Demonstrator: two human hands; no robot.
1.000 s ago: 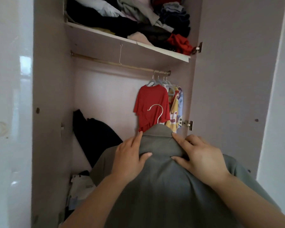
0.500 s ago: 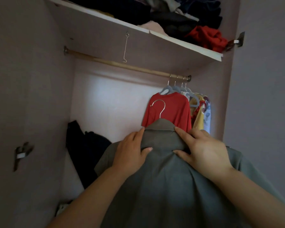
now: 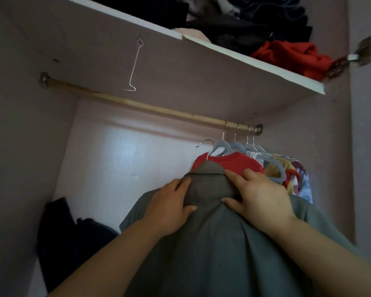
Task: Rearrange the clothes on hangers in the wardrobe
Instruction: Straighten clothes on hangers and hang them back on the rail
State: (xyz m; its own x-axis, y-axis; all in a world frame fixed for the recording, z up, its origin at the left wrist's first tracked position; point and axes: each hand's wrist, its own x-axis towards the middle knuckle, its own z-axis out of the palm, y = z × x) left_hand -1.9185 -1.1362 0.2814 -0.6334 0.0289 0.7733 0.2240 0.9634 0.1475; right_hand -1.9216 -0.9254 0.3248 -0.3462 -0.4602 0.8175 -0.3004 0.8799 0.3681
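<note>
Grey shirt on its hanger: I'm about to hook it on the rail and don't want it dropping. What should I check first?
1. Left hand and right hand grip the grey shirt at the collar: ok.
2. Hanger hook sticks out clear above the collar: ok.
3. Hanger hook on the rail: not ok, it is below it.
4. Bare rail left of the red shirt: ok.
5. Hanger seated in both shoulders: cannot tell, covered.

The collared shirt (image 3: 212, 243) sat between the left hand (image 3: 169, 202) and right hand (image 3: 259, 198), which gripped either side of its collar. Its hanger hook (image 3: 208, 146) rose just beyond them. A T-shirt (image 3: 234, 162) hung behind the right hand, at the right end of the rail (image 3: 137, 106). Above the rail was a shelf (image 3: 244, 58) piled with clothes. A wire hook (image 3: 134, 65) dangled up-left of the left hand, and a clothes heap (image 3: 73, 232) lay down-left of it.
</note>
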